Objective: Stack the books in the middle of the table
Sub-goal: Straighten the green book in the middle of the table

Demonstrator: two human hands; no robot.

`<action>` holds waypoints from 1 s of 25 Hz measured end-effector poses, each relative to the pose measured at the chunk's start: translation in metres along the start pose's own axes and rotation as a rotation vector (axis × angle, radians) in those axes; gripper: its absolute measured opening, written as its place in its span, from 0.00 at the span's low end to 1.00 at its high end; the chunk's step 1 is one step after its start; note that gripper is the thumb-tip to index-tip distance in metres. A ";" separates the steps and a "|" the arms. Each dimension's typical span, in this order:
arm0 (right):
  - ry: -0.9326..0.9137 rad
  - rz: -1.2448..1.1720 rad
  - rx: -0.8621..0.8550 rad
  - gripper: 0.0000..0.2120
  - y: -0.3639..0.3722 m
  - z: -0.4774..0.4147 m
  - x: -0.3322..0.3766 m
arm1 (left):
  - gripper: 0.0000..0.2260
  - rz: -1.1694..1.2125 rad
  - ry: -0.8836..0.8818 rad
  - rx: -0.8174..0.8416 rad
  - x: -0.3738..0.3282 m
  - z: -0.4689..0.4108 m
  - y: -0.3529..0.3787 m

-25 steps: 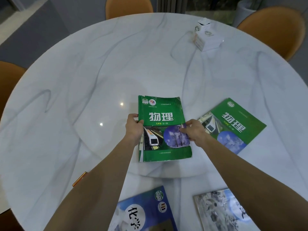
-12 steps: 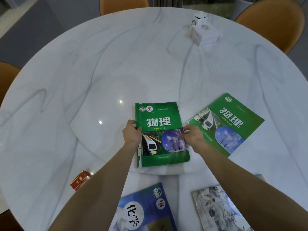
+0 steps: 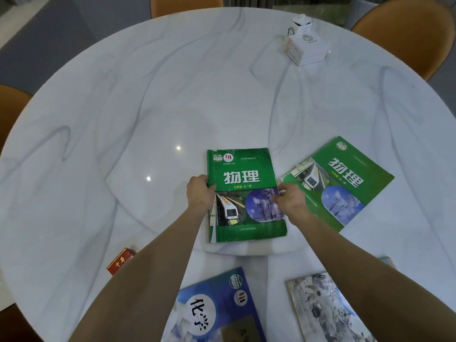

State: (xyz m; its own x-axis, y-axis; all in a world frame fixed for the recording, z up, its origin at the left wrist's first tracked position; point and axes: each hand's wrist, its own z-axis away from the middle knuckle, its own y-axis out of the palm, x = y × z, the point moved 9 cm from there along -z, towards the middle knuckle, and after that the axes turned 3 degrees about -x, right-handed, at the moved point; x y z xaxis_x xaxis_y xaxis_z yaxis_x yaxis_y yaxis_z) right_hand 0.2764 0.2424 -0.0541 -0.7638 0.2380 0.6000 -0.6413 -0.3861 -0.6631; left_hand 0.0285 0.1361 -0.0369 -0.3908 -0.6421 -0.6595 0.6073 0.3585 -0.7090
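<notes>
The round marbled worktop (image 3: 123, 119) carried a green book (image 3: 243, 169) on its raised centre disc, a second green book (image 3: 345, 178) beside it, a blue book (image 3: 217, 307) and a pale one (image 3: 325, 314) (both cropped), a red packet (image 3: 121, 261) and white boxes (image 3: 306, 49).

The green book (image 3: 246, 196) gripped at both side edges reads "物理" in large white characters, with "九年级 全一册" in small print just below; a small line at the top right of its cover and another near the bottom edge are too small to read. The second green book (image 3: 343, 178), lying tilted to the right, bears the same "物理" title. The blue book (image 3: 217, 309) at the near edge shows "化学" on a white circle. The red pack (image 3: 121, 261) on the counter's left side reads "中华" in gold.
</notes>
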 end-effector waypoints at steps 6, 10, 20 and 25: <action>-0.042 0.158 -0.009 0.15 -0.003 0.007 0.008 | 0.12 -0.318 0.107 0.010 -0.009 0.005 0.003; -0.086 0.338 -0.016 0.15 -0.006 0.020 0.016 | 0.09 -0.591 0.240 -0.015 -0.023 0.012 -0.004; -0.144 0.513 -0.157 0.13 -0.064 0.044 0.022 | 0.13 -0.659 0.602 0.118 -0.097 0.028 0.009; -0.058 0.490 -0.246 0.14 -0.106 0.032 -0.008 | 0.14 -0.687 0.746 0.149 -0.145 0.041 0.041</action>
State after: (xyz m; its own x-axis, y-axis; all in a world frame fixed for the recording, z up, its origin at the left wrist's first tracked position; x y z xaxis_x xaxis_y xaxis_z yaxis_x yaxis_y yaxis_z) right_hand 0.3529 0.2535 0.0260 -0.9765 0.0306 0.2135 -0.2150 -0.2176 -0.9521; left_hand 0.1385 0.2157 0.0400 -0.9865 -0.0740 -0.1464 0.1501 -0.0478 -0.9875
